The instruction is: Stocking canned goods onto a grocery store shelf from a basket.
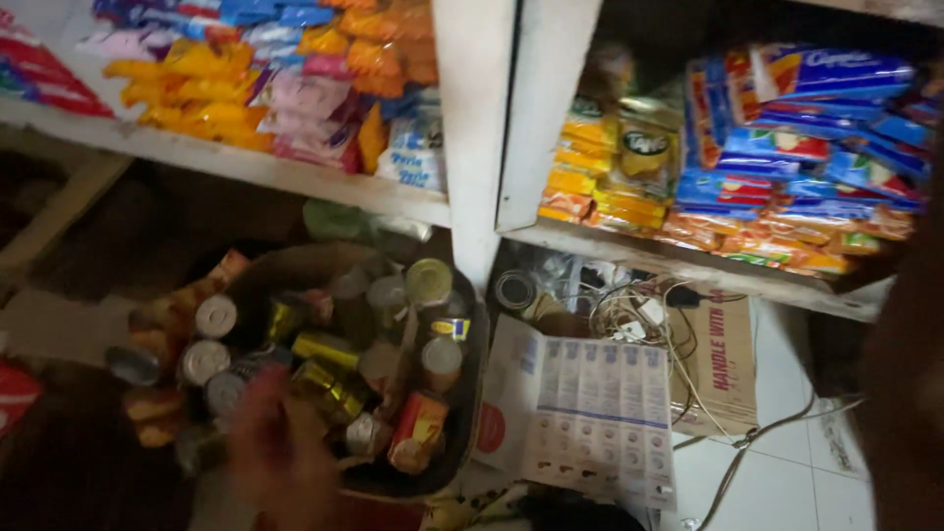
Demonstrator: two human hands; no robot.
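My left hand (280, 442) is a blur low in the head view. It hovers over the near left side of a dark round basin (468, 413) on the floor, and its fingers are too smeared to show whether they hold anything. Several tins fill the basin: a silver-topped can (215, 316), gold-wrapped cans (324, 346), a green-lidded can (430, 280) and a red and orange can (418, 431). The tins nearest my hand are the gold ones and a small silver one (366, 433). My right hand is not seen; a dark blurred shape (905, 383) covers the right edge.
White wooden shelves (472, 147) stand above, with yellow and pink snack packets (246, 93) on the left and blue and orange packets (787, 147) on the right. On the tiled floor lie a printed sheet (590, 413), a cardboard box (723, 364) and tangled cables (629, 310).
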